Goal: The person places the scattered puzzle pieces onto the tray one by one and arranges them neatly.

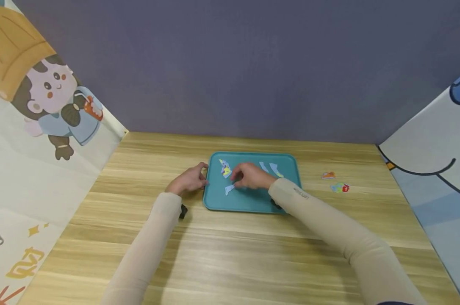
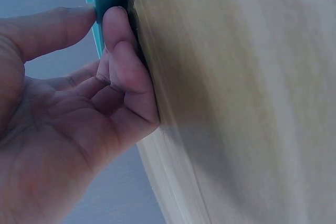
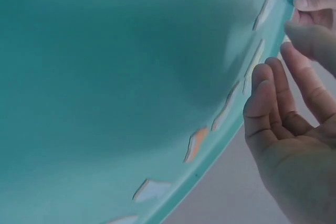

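Note:
A teal tray (image 1: 253, 203) lies on the table. My left hand (image 1: 189, 179) holds its left rim, the thumb (image 2: 63, 27) on the edge and the fingers (image 2: 134, 74) curled beneath it. Over the left half of the tray hovers my right hand (image 1: 250, 176), fingers loosely bent; nothing shows between thumb and fingers in the right wrist view. Its fingertips are close to a pale blue flat piece (image 1: 228, 189). Just beyond lies a yellow, purple and blue piece (image 1: 225, 169). Two more pale pieces, a narrow one (image 1: 263, 167) and a longer one (image 1: 276, 170), lie behind the right wrist.
On the wooden table (image 1: 230, 254), right of the tray, lie an orange piece (image 1: 328, 175) and a red, green and blue piece (image 1: 340, 187). A dark blue-grey panel (image 1: 253, 76) stands along the back. Printed cartoon sheets (image 1: 20, 169) flank the table.

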### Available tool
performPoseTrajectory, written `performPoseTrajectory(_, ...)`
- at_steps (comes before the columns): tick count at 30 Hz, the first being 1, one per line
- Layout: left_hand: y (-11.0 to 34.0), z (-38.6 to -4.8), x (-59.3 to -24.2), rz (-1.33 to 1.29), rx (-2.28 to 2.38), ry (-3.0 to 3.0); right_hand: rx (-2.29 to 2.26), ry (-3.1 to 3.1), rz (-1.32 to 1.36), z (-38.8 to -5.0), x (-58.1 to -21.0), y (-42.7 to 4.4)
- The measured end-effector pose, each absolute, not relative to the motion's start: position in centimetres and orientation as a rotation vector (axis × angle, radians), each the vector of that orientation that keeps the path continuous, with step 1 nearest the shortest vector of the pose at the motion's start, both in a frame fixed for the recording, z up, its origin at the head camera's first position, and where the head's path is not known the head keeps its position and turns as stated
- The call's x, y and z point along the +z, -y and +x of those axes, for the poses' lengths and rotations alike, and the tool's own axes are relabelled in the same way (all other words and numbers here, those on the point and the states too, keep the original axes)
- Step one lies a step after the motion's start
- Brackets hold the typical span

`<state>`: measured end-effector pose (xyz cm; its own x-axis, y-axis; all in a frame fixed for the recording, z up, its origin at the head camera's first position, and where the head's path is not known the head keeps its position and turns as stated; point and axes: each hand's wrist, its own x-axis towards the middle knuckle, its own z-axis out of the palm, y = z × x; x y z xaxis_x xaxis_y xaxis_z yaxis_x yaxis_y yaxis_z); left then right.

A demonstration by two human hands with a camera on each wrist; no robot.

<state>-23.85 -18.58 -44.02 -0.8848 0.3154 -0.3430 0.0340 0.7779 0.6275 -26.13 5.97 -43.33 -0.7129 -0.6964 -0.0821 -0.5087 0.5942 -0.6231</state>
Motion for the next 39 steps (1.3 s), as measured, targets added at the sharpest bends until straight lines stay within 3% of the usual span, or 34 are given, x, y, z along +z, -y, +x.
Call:
performPoseTrajectory(19, 18.9, -23.6, -44.0, 0.266, 0.915, -2.519, -0.978, -2.709, -0.744, -25.5, -41.2, -11.9)
performPoseTrajectory(39, 18.8, -23.6, -43.7, 0.283, 0.911, -2.519, -0.935, -2.883, -0.45, -24.4, -40.8, -22.6)
